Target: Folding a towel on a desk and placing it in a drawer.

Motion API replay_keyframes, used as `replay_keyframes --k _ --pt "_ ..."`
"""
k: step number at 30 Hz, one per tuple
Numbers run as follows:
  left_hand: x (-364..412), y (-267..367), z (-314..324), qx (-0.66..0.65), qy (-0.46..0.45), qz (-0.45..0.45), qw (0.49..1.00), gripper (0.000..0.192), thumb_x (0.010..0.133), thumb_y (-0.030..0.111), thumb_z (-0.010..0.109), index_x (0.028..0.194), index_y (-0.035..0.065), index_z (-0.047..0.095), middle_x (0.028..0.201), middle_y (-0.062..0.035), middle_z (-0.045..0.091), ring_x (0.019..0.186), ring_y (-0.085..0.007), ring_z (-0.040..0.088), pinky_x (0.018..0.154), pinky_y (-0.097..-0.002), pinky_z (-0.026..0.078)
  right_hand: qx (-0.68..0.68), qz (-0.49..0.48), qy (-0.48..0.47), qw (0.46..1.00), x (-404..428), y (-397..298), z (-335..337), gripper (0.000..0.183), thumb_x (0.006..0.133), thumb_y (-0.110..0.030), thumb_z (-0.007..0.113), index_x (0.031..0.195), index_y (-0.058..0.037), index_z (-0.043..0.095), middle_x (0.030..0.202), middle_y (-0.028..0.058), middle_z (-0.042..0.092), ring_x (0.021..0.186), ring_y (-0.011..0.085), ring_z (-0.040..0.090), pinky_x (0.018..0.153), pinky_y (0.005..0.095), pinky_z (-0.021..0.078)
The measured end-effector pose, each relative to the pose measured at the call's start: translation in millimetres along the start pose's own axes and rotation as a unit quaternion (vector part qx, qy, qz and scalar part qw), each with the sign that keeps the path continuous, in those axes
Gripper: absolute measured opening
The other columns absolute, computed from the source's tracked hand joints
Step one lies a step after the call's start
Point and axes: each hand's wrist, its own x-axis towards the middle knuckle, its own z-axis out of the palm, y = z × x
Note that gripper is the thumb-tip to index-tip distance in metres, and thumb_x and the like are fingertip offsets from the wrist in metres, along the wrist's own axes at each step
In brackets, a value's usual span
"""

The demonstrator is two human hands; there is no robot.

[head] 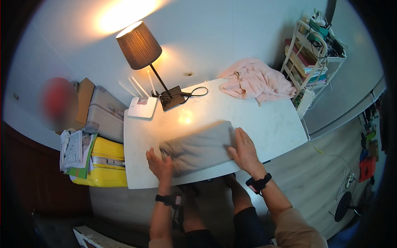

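A folded grey cloth [198, 147] lies on the white table [269, 124] near its front edge. At the cloth's left end is my left hand [159, 166], fingers apart and slightly blurred. My right hand [245, 150] rests against the right end with its palm turned toward the cloth and the thumb apart from the fingers. Neither hand grips anything. A crumpled pink fleece cloth [257, 79] lies at the table's back right.
A lit table lamp [139, 46] and a white router [142, 107] with antennas stand at the back left. Yellow and silver suitcases [108, 161] are left of the table. A white rack [310, 62] of books and cables stands at the right.
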Motion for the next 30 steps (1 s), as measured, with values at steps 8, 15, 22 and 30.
replay_keyframes --k 8,15,22,30 --pt "-13.8 25.4 42.0 0.132 -0.13 0.162 0.969 0.077 0.081 0.044 0.062 0.143 0.0057 0.036 0.148 -0.0241 0.03 0.14 -0.0408 0.021 0.114 -0.055 0.009 -0.154 -0.079 -0.107 0.979 27.4 13.4 64.5 0.064 0.092 -0.033 0.052 0.144 -0.0008 0.033 0.149 0.0169 0.032 0.138 0.0338 0.029 0.112 0.0514 0.0187" --pt "-16.3 16.1 50.1 0.175 -0.201 0.138 0.954 0.08 0.084 0.05 0.057 0.147 0.0095 0.029 0.153 -0.0249 0.019 0.142 -0.0439 0.013 0.11 -0.0645 0.005 -0.176 -0.065 -0.119 0.975 29.8 23.4 65.0 0.06 0.095 -0.036 0.044 0.143 -0.0007 0.034 0.15 0.0157 0.033 0.14 0.0319 0.026 0.113 0.0524 0.0146" --pt "-6.2 11.0 39.5 0.164 -0.184 0.153 0.957 0.082 0.083 0.055 0.056 0.147 0.01 0.031 0.153 -0.0242 0.019 0.141 -0.0451 0.012 0.106 -0.0697 0.007 -0.179 -0.077 -0.098 0.976 33.0 17.1 65.6 0.061 0.093 -0.036 0.046 0.142 -0.0005 0.036 0.149 0.0163 0.034 0.139 0.0325 0.027 0.112 0.0523 0.0157" --pt "-11.8 23.4 42.9 0.178 -0.173 0.142 0.958 0.082 0.082 0.052 0.059 0.146 0.0079 0.033 0.153 -0.0232 0.021 0.141 -0.0446 0.013 0.107 -0.0694 0.005 -0.2 -0.076 -0.097 0.972 31.8 12.5 65.2 0.062 0.092 -0.034 0.047 0.142 -0.0005 0.034 0.148 0.0166 0.035 0.139 0.0334 0.028 0.111 0.0526 0.0178"
